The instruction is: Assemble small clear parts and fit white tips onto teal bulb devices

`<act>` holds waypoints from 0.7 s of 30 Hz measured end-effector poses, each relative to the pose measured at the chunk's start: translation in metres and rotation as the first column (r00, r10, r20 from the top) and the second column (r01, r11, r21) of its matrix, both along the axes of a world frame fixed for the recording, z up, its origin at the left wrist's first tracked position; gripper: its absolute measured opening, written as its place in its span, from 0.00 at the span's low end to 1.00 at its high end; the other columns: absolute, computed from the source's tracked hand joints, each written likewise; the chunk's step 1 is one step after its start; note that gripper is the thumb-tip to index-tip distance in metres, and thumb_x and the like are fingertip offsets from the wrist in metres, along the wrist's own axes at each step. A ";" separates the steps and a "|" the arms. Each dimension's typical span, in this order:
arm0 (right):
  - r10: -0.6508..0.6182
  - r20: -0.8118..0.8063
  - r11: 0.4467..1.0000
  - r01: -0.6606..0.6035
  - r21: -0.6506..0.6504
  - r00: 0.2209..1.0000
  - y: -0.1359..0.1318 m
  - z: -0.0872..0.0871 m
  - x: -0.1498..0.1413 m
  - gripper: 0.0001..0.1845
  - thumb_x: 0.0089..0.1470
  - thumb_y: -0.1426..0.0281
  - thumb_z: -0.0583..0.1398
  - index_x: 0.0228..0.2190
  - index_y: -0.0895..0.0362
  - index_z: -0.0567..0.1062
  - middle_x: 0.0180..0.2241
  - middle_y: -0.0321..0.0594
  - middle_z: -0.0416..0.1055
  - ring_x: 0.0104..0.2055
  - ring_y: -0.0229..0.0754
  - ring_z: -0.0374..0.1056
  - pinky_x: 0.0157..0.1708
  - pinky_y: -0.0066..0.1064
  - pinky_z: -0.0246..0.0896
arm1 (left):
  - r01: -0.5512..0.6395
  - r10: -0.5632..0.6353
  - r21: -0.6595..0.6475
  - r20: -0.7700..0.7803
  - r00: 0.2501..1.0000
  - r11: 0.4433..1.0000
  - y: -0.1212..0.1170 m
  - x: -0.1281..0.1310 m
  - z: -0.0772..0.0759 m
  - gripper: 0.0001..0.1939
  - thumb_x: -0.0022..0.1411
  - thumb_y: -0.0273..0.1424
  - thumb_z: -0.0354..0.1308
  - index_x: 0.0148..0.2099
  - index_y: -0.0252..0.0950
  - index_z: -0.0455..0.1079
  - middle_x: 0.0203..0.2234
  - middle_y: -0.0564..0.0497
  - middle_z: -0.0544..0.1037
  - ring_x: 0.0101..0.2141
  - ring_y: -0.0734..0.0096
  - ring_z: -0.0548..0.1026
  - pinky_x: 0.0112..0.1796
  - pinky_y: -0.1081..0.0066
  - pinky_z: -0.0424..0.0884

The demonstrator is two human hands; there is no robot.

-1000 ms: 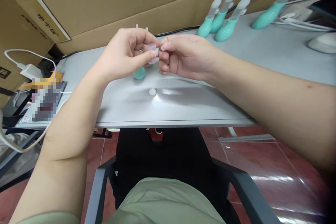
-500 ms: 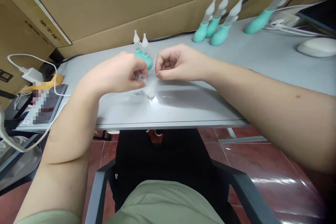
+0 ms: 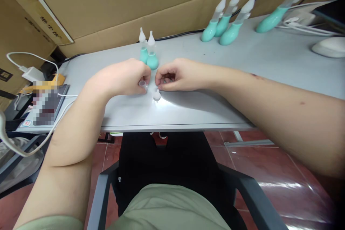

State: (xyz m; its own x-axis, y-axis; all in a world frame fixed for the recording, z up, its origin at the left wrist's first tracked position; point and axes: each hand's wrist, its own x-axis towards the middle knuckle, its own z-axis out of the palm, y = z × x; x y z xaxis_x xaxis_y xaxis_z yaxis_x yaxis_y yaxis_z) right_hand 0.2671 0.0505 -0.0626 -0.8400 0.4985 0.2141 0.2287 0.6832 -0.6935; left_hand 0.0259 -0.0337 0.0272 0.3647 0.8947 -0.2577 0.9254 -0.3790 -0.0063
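Note:
My left hand is closed around a small clear plastic tube, its round open end facing up between thumb and fingers. To the right, my right hand has its fingers curled, thumb and forefinger pinched at the thin tip of a small white nozzle. The nozzle's wide end is down at the grey tabletop, in a bright patch of light. Just behind my hands stand two small nasal aspirators with teal bulbs, one nearer and one slightly behind it.
Several larger teal aspirators stand at the back right, before a cardboard wall. A white mouse lies at the far right. On the left are a tablet, a white charger and cables. The table's front edge is near my lap.
My right hand has come down and slightly left, its fingertips now at the white nozzle's tip. My left hand has shifted slightly down with the clear tube. The view has moved a little.

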 end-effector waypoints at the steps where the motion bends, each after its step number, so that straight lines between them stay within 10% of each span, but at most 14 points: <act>1: 0.004 0.000 1.000 -0.004 0.015 1.000 0.000 -0.001 -0.001 0.03 0.63 0.70 0.74 0.39 0.54 0.88 0.32 0.34 0.78 0.36 0.41 0.70 0.40 0.38 0.59 | 0.002 -0.002 0.008 -0.004 1.000 1.000 -0.001 0.001 0.000 0.11 0.70 0.36 0.70 0.52 0.42 0.88 0.44 0.45 0.92 0.39 0.57 0.82 0.43 0.58 0.72; 21: 0.018 -0.124 0.999 -0.014 0.032 0.992 -0.005 0.004 0.005 0.09 0.72 0.61 0.77 0.42 0.53 0.90 0.32 0.35 0.77 0.35 0.40 0.67 0.39 0.37 0.56 | -0.015 0.016 -0.006 0.190 0.982 1.000 -0.005 -0.015 0.016 0.18 0.70 0.45 0.79 0.55 0.42 0.88 0.48 0.50 0.94 0.46 0.58 0.91 0.50 0.62 0.80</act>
State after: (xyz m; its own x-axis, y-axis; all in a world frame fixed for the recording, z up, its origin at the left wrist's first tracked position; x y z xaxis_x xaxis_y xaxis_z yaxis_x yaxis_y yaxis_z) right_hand 0.2720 0.0451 -0.0586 -0.8139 0.4765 0.3323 0.1309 0.7078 -0.6942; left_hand 0.0113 -0.0392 0.0431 0.3931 0.8998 -0.1892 0.9155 -0.3639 0.1716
